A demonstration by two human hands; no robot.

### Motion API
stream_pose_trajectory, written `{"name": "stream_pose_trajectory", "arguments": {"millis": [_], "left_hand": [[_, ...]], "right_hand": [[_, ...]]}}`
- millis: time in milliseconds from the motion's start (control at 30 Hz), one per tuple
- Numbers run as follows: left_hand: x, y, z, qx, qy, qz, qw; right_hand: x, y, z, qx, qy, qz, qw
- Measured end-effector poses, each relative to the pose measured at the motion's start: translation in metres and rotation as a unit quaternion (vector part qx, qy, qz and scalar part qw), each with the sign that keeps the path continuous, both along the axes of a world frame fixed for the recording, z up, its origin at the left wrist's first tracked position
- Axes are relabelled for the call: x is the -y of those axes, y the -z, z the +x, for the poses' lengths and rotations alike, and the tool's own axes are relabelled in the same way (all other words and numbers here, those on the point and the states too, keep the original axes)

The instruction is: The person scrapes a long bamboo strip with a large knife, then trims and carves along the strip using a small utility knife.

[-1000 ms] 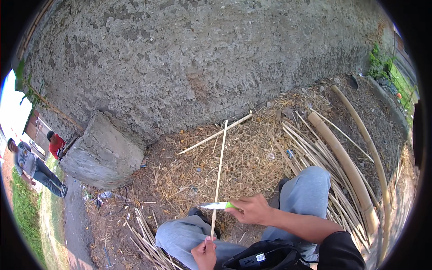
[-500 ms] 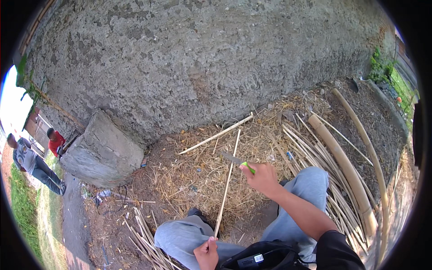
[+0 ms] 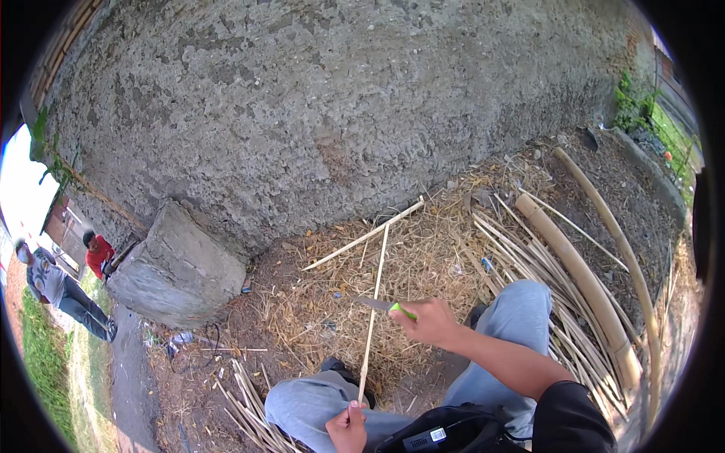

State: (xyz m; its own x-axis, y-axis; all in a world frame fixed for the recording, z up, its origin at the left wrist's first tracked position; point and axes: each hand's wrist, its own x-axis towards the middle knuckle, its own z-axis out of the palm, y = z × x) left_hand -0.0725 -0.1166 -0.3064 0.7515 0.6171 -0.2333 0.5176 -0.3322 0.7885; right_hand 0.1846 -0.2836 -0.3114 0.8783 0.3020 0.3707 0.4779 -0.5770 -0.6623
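The near end of a pale bamboo strip (image 3: 371, 328) is gripped in the left hand (image 3: 347, 429), and its length is run forward from there, away from the body. The green handle of a knife (image 3: 375, 303) is clasped in the right hand (image 3: 429, 323); the blade is laid across the strip ahead of the left hand, though whether it is touched cannot be told. For an even shaving, the blade is probably best held at a shallow angle and pushed outward, with the near end kept firmly pinned.

The blade's tip is pointed leftward from the right hand, so the left knee (image 3: 302, 400), beside the left hand, should be spared by outward strokes. Most room is offered ahead of both hands, over the shavings (image 3: 423, 264), but it is bounded farther forward by a lying stick (image 3: 362, 236) and the rough wall (image 3: 340, 113). Rightward, the elbow's swing is limited by the right knee (image 3: 517, 306).
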Motion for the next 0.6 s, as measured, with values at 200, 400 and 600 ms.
{"name": "stream_pose_trajectory", "arguments": {"millis": [200, 400, 600], "left_hand": [[0.008, -0.009, -0.006, 0.016, -0.001, -0.010, 1.000], [0.001, -0.006, -0.006, 0.041, -0.024, -0.006, 0.999], [0.004, -0.016, -0.008, 0.041, -0.004, 0.022, 0.999]], "right_hand": [[0.005, -0.006, 0.017, 0.009, 0.040, 0.026, 0.999], [-0.001, 0.003, 0.021, 0.063, -0.076, 0.022, 0.995], [0.002, -0.001, 0.042, 0.010, 0.156, 0.058, 0.986]]}}
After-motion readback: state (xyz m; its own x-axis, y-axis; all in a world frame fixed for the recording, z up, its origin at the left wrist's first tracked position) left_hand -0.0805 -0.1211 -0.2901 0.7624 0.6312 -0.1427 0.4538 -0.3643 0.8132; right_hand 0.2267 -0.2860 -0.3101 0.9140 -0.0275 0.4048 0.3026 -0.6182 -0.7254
